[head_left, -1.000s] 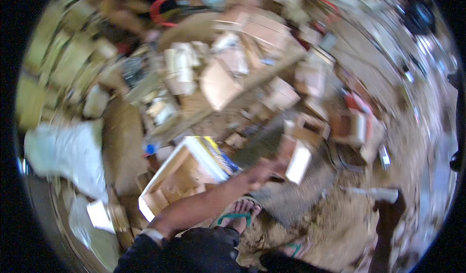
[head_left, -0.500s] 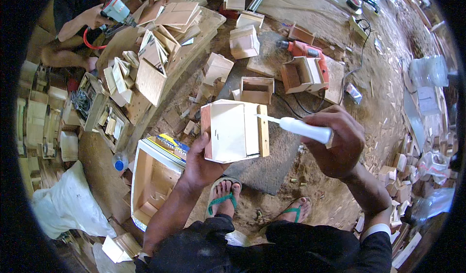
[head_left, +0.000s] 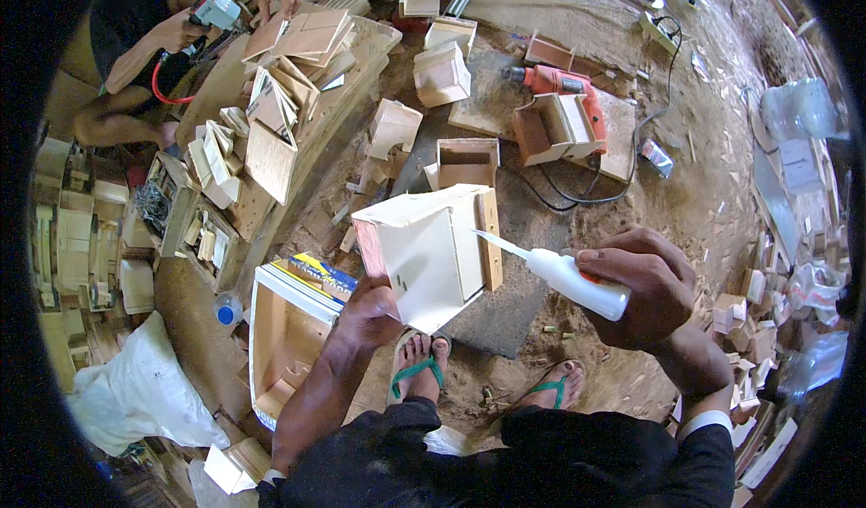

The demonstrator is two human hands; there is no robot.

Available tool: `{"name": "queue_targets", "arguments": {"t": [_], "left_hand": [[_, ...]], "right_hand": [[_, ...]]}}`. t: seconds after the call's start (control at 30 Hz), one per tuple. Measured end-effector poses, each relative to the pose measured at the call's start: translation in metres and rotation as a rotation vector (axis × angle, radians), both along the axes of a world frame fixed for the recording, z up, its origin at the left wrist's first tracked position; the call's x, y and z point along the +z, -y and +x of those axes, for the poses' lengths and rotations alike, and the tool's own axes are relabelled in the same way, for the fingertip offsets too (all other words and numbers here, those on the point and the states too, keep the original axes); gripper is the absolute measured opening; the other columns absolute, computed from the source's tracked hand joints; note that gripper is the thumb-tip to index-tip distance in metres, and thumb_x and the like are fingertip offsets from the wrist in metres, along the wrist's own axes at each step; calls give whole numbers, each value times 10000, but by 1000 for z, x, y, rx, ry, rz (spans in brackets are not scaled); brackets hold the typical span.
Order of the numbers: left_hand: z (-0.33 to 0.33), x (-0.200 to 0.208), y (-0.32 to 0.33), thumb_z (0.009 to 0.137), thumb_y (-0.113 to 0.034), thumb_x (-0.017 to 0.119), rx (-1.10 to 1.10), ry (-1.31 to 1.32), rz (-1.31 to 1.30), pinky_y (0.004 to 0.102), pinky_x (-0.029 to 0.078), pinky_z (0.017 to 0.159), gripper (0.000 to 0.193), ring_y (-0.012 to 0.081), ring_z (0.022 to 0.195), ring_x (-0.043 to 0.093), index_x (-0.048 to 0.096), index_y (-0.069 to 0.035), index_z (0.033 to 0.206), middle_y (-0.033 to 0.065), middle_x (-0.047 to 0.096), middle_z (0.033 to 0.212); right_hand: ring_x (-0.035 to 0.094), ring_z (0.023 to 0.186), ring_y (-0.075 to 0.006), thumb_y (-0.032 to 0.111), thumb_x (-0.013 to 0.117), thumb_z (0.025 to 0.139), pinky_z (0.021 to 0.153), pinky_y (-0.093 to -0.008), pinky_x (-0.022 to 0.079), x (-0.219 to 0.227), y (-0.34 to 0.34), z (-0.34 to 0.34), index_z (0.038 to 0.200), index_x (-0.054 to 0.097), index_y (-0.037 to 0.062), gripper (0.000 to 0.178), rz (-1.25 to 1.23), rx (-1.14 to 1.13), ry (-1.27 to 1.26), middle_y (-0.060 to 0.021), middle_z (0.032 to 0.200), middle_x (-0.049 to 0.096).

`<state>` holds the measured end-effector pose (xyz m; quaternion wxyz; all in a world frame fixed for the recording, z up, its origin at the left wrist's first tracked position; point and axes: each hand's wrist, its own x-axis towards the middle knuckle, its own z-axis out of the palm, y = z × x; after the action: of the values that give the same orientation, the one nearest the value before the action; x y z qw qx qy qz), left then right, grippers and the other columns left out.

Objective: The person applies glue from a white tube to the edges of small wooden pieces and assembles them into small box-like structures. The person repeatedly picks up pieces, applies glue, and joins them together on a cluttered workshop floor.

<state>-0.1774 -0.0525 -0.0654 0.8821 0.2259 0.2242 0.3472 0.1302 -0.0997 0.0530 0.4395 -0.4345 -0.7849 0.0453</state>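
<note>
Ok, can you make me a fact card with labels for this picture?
Left hand: holds a small wooden box
Right hand: holds a white squeeze bottle, thin tip at the box; touching or not, I can't tell
Further ahead: red drill
Upper left: another person's hand holding a power tool

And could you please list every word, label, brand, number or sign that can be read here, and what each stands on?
I won't copy wording or brands, but these things bear markings:
White carton with a yellow and blue side: lettering, not quoted.
Red power drill: dark label, too small to read.
White squeeze bottle: orange mark partly hidden by the right hand, unreadable.
</note>
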Motion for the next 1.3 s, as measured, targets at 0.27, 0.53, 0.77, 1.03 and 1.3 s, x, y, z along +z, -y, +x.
{"name": "queue_targets", "arguments": {"t": [0.27,0.53,0.77,1.03,1.3], "left_hand": [[9,-3,0,698,-247,796,9,-142,15,459,466,1011,956,304,1247,520,286,-40,1479,157,483,1377],[18,2,5,670,-288,811,30,-151,-2,455,470,1003,987,311,1235,524,290,-39,1472,160,487,1357],[20,1,8,657,-308,831,30,-196,-22,452,476,990,1007,307,1215,537,295,-26,1462,168,494,1343],[26,3,7,651,-333,848,5,-164,-17,448,477,990,1056,310,1240,512,263,-14,1470,181,464,1362],[29,-3,7,648,-341,856,19,-141,19,450,470,1004,1075,313,1240,510,251,-9,1472,179,466,1355]], "right_hand": [[633,589,-182,101,828,651,497,-287,477,1,10,9,1031,708,85,398,22,-29,-70,-71,797,686],[639,641,-231,88,844,702,534,-321,492,8,15,14,1041,643,36,398,-40,33,26,-114,833,677],[649,645,-186,127,768,693,542,-290,489,6,16,6,1072,718,87,384,-34,-31,-42,-61,829,688],[651,639,-184,159,726,734,551,-294,509,6,17,9,1080,711,43,365,2,11,9,-72,816,688],[650,643,-178,186,708,670,572,-289,522,7,16,9,1081,704,27,441,-7,34,29,-70,817,688]]}}
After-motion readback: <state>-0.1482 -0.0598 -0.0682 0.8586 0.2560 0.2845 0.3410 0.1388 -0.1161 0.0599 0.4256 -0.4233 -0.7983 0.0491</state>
